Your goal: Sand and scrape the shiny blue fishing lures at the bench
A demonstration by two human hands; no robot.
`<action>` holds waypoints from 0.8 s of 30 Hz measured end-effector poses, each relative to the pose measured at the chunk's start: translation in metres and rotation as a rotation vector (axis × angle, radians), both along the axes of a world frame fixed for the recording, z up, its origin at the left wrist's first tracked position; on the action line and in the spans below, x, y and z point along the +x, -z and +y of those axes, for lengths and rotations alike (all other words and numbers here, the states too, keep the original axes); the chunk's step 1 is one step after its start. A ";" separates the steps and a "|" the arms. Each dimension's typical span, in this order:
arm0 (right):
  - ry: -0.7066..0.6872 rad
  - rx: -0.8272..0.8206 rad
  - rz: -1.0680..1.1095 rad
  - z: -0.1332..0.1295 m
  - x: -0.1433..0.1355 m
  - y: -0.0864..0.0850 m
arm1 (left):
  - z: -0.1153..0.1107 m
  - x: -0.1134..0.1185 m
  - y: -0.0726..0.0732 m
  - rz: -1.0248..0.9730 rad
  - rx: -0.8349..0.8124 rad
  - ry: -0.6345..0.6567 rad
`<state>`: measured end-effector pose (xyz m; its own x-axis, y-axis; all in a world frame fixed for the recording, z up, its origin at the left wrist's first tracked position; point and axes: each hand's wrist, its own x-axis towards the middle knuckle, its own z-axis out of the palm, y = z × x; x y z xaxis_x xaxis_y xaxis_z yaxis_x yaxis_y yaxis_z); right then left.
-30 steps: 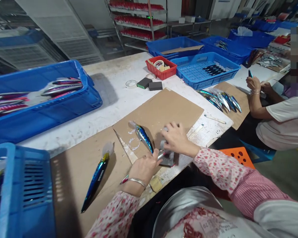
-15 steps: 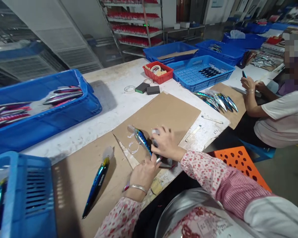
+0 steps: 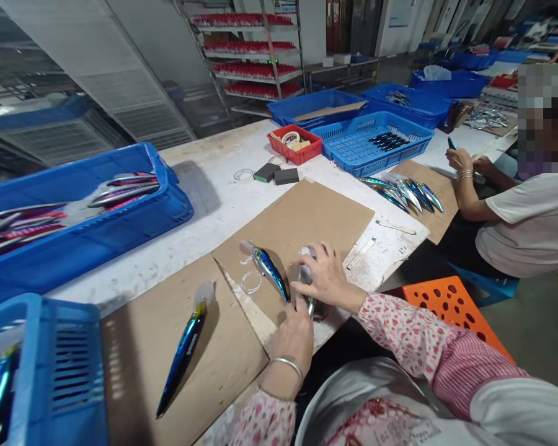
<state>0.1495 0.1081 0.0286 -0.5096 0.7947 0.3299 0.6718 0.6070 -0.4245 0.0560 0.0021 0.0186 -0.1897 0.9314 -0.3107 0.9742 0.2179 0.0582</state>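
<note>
My right hand point(image 3: 323, 279) curls its fingers round a silver-grey piece point(image 3: 305, 271) with a translucent tip; the hand covers much of it, so its kind is unclear. Close below, my left hand point(image 3: 292, 337) is closed with its fingertips at the lower end of that piece. Whatever is inside those fingers is hidden. A blue fishing lure point(image 3: 270, 271) with a clear bill lies on the brown cardboard point(image 3: 302, 214), its tail close to my left fingertips. Farther left, a larger blue-black lure point(image 3: 185, 347) rests on another cardboard sheet point(image 3: 139, 347).
Blue bins point(image 3: 167, 192) and a basket point(image 3: 79, 365) with lures stand at left. Beyond the cardboard are sanding blocks point(image 3: 286, 177), a red basket point(image 3: 302, 150) and a blue crate point(image 3: 353, 164). At right, a co-worker point(image 3: 516, 210) sits beside several lures point(image 3: 416, 193); an orange stool point(image 3: 456, 310) stands below.
Both hands have shifted right, away from the blue lure, which now lies uncovered on the cardboard. The silver-grey piece has moved right with my right hand. The view has tilted slightly.
</note>
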 end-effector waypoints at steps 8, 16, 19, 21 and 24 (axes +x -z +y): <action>0.243 -0.039 0.030 0.062 0.019 -0.004 | -0.003 -0.001 0.004 0.026 -0.017 0.009; 0.146 -0.072 0.173 0.031 0.004 0.009 | -0.001 -0.015 -0.007 -0.423 -0.027 0.023; 0.096 -0.104 0.176 0.009 -0.009 0.016 | -0.003 -0.023 -0.003 -0.628 0.023 0.001; 0.077 -0.110 0.194 0.010 -0.011 0.017 | -0.005 -0.028 -0.001 -0.740 0.032 -0.053; 0.156 -0.140 0.172 0.025 -0.009 0.015 | -0.005 -0.032 -0.001 -0.889 -0.023 -0.124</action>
